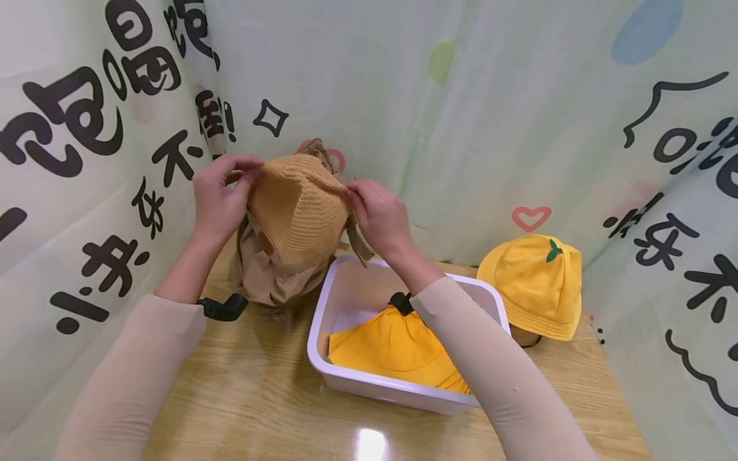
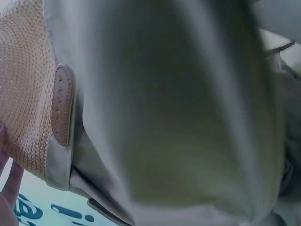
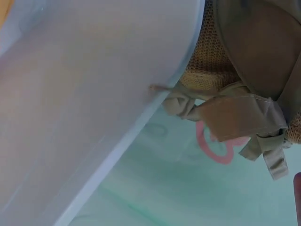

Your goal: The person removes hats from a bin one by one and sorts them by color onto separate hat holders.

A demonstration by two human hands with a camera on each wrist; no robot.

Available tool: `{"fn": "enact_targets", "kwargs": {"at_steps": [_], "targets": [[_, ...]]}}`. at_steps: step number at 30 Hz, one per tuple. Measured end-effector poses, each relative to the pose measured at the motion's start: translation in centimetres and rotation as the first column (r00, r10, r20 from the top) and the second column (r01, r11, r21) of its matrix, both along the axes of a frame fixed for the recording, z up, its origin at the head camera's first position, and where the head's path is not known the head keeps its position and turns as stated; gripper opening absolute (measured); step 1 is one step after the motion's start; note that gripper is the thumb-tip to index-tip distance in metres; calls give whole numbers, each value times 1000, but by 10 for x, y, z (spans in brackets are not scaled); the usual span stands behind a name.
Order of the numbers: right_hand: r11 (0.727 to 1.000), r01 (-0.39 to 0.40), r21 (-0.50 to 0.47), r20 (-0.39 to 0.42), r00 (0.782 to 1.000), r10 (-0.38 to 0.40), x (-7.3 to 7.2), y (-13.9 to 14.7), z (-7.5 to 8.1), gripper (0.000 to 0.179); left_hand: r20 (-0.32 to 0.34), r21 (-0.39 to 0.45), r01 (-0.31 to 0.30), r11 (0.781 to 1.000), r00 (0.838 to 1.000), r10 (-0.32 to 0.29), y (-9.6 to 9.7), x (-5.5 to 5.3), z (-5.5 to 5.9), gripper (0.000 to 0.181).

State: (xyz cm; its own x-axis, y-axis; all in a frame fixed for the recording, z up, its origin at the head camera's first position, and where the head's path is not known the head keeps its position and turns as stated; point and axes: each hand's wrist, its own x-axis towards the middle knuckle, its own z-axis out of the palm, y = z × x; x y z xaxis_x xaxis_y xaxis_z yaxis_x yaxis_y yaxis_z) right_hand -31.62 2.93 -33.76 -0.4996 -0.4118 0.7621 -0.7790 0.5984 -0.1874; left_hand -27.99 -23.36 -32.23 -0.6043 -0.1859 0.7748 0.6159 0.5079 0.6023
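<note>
A tan sun hat (image 1: pixel 300 211) with a woven crown and brown cloth below stands at the back left in the head view. My left hand (image 1: pixel 227 192) pinches the upper left of its crown, and my right hand (image 1: pixel 380 214) pinches the right side. The left wrist view shows the hat's weave (image 2: pixel 23 84), a stitched leather patch (image 2: pixel 62 106) and a large blurred stretch of cloth. At that view's left edge, fingers (image 2: pixel 11 183) touch the weave. Knotted cloth ties (image 3: pixel 240 117) hang from the hat in the right wrist view, where only a fingertip shows.
A pale lilac bin (image 1: pixel 398 394) sits in front of the hat to the right, with yellow cloth (image 1: pixel 392 346) inside. A yellow bucket hat (image 1: pixel 536 282) with a green sprout stands right of the bin. Printed curtains (image 1: pixel 490 128) surround the wooden tabletop (image 1: pixel 248 397).
</note>
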Motion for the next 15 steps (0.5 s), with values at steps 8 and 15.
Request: {"fn": "enact_targets", "kwargs": {"at_steps": [8, 15], "targets": [[997, 30, 74, 8, 1000, -30, -3, -5, -6, 16, 34, -66, -12, 998, 999, 14, -11, -8, -10, 8], [992, 47, 116, 98, 993, -58, -8, -10, -16, 18, 54, -109, -28, 994, 998, 34, -16, -18, -25, 8]]}}
